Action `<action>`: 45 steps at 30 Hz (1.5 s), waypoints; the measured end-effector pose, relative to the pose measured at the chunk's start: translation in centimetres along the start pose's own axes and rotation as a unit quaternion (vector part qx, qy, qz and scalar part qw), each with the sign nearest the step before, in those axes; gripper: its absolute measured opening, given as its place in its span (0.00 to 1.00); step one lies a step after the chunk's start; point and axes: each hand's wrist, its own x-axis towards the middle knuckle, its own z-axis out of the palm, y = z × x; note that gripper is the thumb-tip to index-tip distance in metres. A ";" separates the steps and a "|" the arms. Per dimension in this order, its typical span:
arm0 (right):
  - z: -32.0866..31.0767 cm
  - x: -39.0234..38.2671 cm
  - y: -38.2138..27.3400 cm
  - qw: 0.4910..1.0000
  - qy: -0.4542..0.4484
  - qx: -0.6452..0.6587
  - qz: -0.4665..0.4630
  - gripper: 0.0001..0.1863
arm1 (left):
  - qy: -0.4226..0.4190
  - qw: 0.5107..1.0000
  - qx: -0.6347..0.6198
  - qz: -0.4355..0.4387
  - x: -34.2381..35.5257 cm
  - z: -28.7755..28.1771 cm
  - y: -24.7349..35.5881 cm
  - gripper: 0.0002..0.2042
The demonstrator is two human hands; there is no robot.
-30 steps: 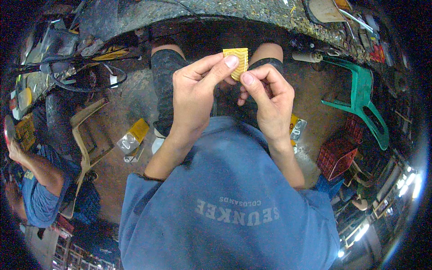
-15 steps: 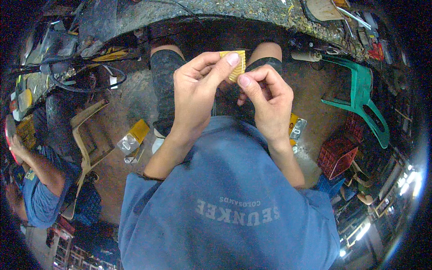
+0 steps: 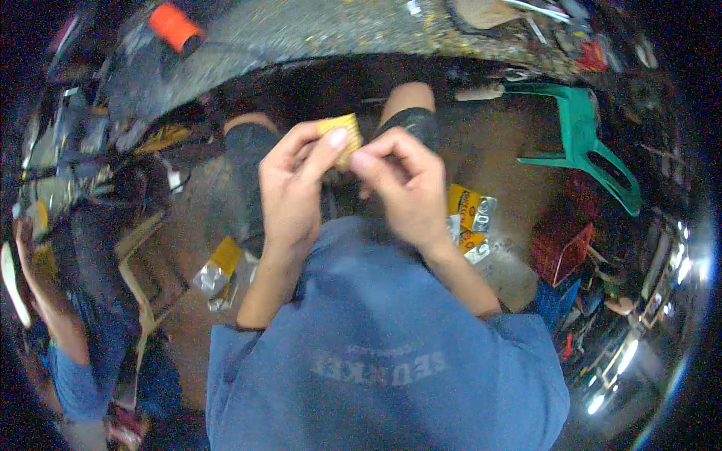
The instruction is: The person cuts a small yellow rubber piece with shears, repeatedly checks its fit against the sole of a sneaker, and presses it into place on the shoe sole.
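Observation:
I hold a small yellow ridged piece up in front of my chest, above my knees. My left hand pinches it with thumb and forefinger along its left edge. My right hand is curled against its right side, thumb tip touching the piece's lower right corner. Most of the piece is hidden behind my fingers. The picture is blurred by motion.
A green plastic chair lies on the floor at the right, with a red crate below it. Yellow and silver wrappers lie by my right leg, others at the left. Another person's arm is at far left. An orange spool sits on the bench.
My head has turned, so the whole scene shifted left and down and blurred. Both hands stay on the yellow piece, which now sits lower and more covered by my fingers.

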 end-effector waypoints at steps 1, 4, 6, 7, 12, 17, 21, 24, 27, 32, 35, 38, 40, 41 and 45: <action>-0.4 0.1 -0.2 0.999 -0.016 -0.026 0.015 0.06 | -0.001 1.000 0.004 0.001 0.1 0.0 -0.2 0.09; -1.3 0.6 -0.3 0.997 -0.067 0.011 -0.028 0.05 | 0.001 0.998 -0.055 0.002 0.9 -0.1 -0.8 0.08; -3.3 1.6 -0.3 0.997 -0.012 -0.027 -0.065 0.07 | -0.001 0.998 -0.059 -0.015 1.4 -0.3 -1.0 0.07; -4.6 2.4 -0.3 0.995 0.034 -0.045 -0.084 0.07 | 0.008 0.998 -0.055 -0.024 1.6 -0.4 -1.0 0.07; -19.2 11.6 -0.8 0.836 0.379 -0.288 -0.273 0.09 | 0.025 0.998 -0.046 -0.031 1.7 0.1 -0.9 0.08; -31.9 18.2 -0.3 0.596 0.359 -0.695 -0.181 0.19 | -0.006 0.999 -0.048 -0.025 1.0 1.0 -0.1 0.11; -34.1 19.6 -2.3 0.642 0.316 -0.697 -0.036 0.22 | -0.003 0.999 -0.051 0.002 0.4 1.4 0.6 0.12; -35.8 20.9 -5.2 0.656 0.220 -0.722 -0.007 0.23 | -0.003 0.998 -0.057 0.016 0.2 1.8 1.1 0.11; -39.1 21.8 -6.4 0.818 0.177 -0.546 0.047 0.17 | -0.008 0.994 -0.104 0.011 -0.1 2.0 1.6 0.10; -42.9 19.3 -3.7 0.987 0.124 -0.035 0.100 0.18 | -0.012 0.995 -0.098 0.027 -0.3 2.8 2.0 0.12; -41.9 14.4 -1.3 0.976 0.073 0.196 0.053 0.16 | -0.008 0.996 -0.071 0.048 -0.2 3.4 2.1 0.14; -38.1 9.9 1.2 0.954 0.069 0.288 -0.040 0.18 | -0.001 0.997 -0.057 0.053 -0.1 3.8 2.4 0.15; -34.7 7.1 2.7 0.931 0.013 0.353 -0.088 0.17 | 0.000 0.997 -0.052 0.060 0.1 4.2 2.5 0.15; -33.0 6.4 3.1 0.924 -0.032 0.360 -0.122 0.15 | 0.001 0.997 -0.055 0.059 0.3 4.4 2.5 0.15; -26.8 3.8 2.6 0.927 -0.003 0.303 -0.220 0.22 | -0.008 0.995 -0.074 0.067 0.8 5.2 2.8 0.15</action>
